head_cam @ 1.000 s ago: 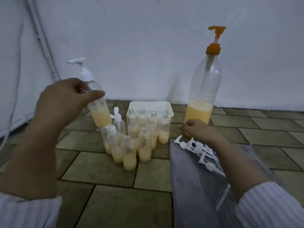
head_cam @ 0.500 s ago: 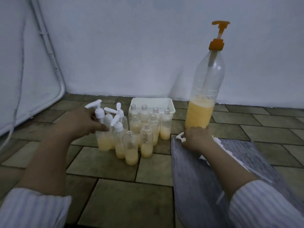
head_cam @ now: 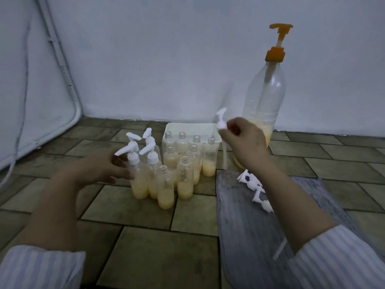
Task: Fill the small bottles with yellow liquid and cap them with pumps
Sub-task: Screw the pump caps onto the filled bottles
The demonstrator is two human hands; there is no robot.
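My left hand (head_cam: 104, 170) is nearest. Its fingers are loosely spread and hold nothing; the fingertips sit just beside the front capped bottle (head_cam: 138, 178), and I cannot tell whether they touch it. Immediately past those fingertips stand four bottles fitted with white pumps, all part-filled with yellow liquid.

To the right of that hand, the nearest open bottle (head_cam: 165, 188) stands uncapped on the tiled floor, with a second open bottle (head_cam: 185, 178) just behind it. Further open bottles stand behind these, some inside the white tray (head_cam: 212, 130). All visible ones hold liquid, so filling appears largely complete. Roughly eight remain to be capped.

My right hand (head_cam: 243, 140) is raised and pinches a loose pump (head_cam: 221, 124) at its collar, the dip tube hanging down. Below that wrist, spare pumps (head_cam: 255, 188) lie on the grey mat (head_cam: 239, 215).

Behind my right hand stands the large dispenser bottle (head_cam: 264, 97), about a third full.

Judged next step: seat the held pump on an open bottle.
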